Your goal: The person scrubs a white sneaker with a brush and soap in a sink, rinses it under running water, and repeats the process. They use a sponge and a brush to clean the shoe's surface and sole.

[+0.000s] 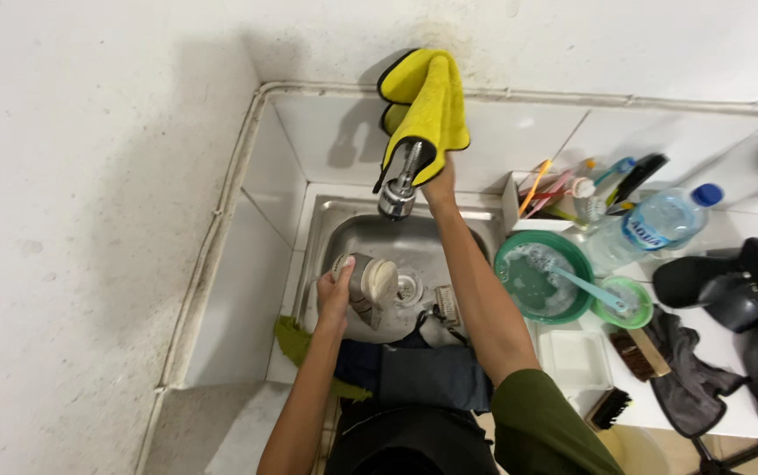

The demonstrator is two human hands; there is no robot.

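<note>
My left hand (337, 295) grips a grey-and-cream shoe (368, 287) over the steel sink (326, 230), its pale sole turned up under the tap. My right hand (440, 183) reaches up behind the metal tap (399, 186), mostly hidden by a yellow cloth (427, 104) draped over the tap; whether the fingers grip anything I cannot tell. A small brush (446, 303) lies in the basin by the drain.
On the white counter to the right stand a green bowl (520, 312) of soapy water with a teal brush, a small green bowl (627, 303), a water bottle (652, 224), a tray of toothbrushes (564, 192), brushes, a grey cloth (691, 383) and black shoe trees. A green cloth (295, 343) hangs at the sink's front edge.
</note>
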